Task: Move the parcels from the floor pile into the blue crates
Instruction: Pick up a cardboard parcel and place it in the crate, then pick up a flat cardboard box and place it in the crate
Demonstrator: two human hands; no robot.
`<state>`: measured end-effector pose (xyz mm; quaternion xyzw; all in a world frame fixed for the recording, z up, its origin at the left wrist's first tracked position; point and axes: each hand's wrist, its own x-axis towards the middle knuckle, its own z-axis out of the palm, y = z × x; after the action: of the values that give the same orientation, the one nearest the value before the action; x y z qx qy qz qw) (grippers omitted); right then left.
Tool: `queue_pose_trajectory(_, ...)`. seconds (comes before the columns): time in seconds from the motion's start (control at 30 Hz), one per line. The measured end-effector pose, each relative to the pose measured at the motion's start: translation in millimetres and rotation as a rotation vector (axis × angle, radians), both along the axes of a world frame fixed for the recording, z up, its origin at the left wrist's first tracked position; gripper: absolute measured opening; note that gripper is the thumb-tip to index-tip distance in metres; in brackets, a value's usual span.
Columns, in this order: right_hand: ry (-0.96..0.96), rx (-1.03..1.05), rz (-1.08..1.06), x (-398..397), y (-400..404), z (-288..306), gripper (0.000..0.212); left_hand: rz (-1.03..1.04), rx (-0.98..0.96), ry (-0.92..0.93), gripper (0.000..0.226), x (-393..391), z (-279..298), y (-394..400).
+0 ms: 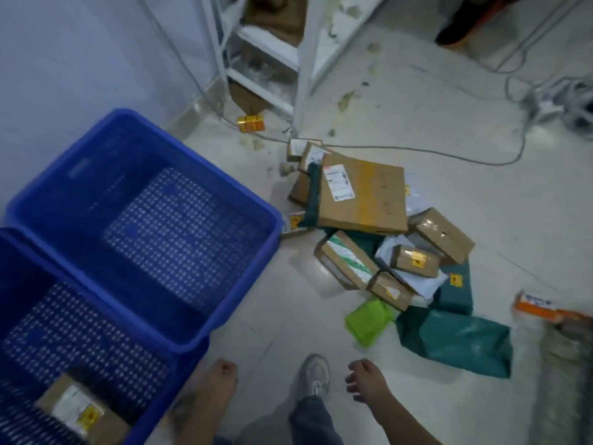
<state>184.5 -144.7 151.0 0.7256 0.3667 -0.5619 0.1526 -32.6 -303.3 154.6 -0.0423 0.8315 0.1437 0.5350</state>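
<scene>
Floor pile's [382, 239] flat carton [362, 194] tilted.

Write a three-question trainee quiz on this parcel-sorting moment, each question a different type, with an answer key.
1. True or false: the near blue crate already holds one cardboard parcel.
2. Multiple choice: what is in the far blue crate? A) a green bag B) nothing visible C) three boxes
3. Fill in: the large flat cardboard box lies on ___ of the floor pile.

Key:
1. True. It lies on the crate's floor, label up.
2. B. Only the perforated bottom shows.
3. Top. It rests over smaller boxes and a dark green bag lies at the pile's near edge. Left hand and right hand both hold nothing.
</scene>
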Motion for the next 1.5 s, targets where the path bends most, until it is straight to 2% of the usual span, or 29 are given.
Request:
queue_pose_trajectory(0.17, -0.085, -0.003, -0.108, 61, 64, 2, 0.014, -0.052, 0.051, -0.084, 0.023, 31, 9, 115)
queue_pose_trajectory(0.3, -0.063, 0.028, -0.112, 59, 112, -6, 0.014, -0.127, 0.151, -0.056, 0.019, 24, -3, 183)
queue_pose_trajectory(0.37, -0.023, 0.048, -0.115, 48, 132, -9, 0.016, -0.19, 0.124, -0.038, 0.015, 18, -13, 210)
queue_pose_trajectory(0.5, -0.013, 0.074, -0.117, 31, 166, -23, 0.025, -0.172, 0.015, -0.132, 0.039, 2, -54, 253)
queue_pose_trajectory(0.53, -0.029, 0.067, -0.11, 28, 175, -27, 0.025, -0.172, -0.003, -0.152, 0.039, -4, -75, 262)
queue_pose_trajectory(0.6, -0.054, 0.053, -0.136, 20, 197, -38, 0.021, -0.161, 0.009, -0.155, 0.029, -13, -100, 293)
queue_pose_trajectory(0.63, -0.068, 0.043, -0.17, 15, 209, -42, 0.018, -0.163, 0.037, -0.151, 0.03, -17, -92, 315)
queue_pose_trajectory(0.73, -0.086, 0.006, -0.257, -3, 247, -61, 0.015, -0.194, 0.106, -0.129, 0.052, -34, -98, 367)
queue_pose_trajectory(0.83, -0.047, 0.003, -0.314, -31, 281, -82, 0.022, -0.225, 0.151, -0.082, 0.056, -54, -127, 400)
queue_pose_trajectory(0.93, 0.011, -0.029, -0.375, -63, 305, -100, 0.023, -0.147, 0.116, -0.093, 0.061, -74, -152, 418)
queue_pose_trajectory(1.1, 0.11, -0.11, -0.503, -99, 319, -138, 0.025, 0.006, 0.202, -0.186, 0.056, -80, -195, 423)
queue_pose_trajectory(1.3, 0.147, -0.161, -0.637, -116, 310, -181, 0.042, 0.126, 0.221, -0.229, 0.064, -66, -213, 419)
queue_pose_trajectory(1.5, 0.195, -0.159, -0.66, -117, 308, -185, 0.042, 0.274, 0.271, -0.277, 0.067, -60, -218, 420)
